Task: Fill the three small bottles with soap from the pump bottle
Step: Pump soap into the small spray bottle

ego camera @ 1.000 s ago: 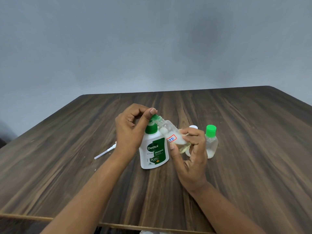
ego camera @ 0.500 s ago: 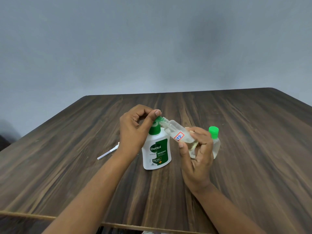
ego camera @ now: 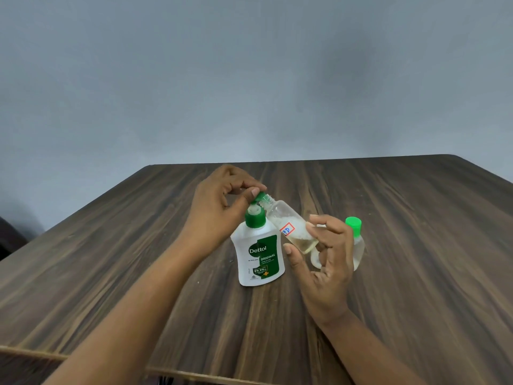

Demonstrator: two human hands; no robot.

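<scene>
The pump bottle (ego camera: 259, 257) stands upright on the table (ego camera: 416, 301), its label facing the person. Just right of it, the right hand (ego camera: 324, 270) grips the lower end of a small clear bottle (ego camera: 288, 220) between thumb and fingers. It holds the bottle off the table, tilted so that the open neck meets the pump bottle's green spout. A little yellowish liquid lies in the bottle's low end. Over the pump bottle's top the left hand (ego camera: 219, 209) is curled, thumb and forefinger pinching the pump head. Farther right of the pump bottle a green-capped bottle (ego camera: 356, 240) stands upright, and another small bottle (ego camera: 315, 259) shows partly behind the right hand. Beyond is a grey wall (ego camera: 249, 79).
</scene>
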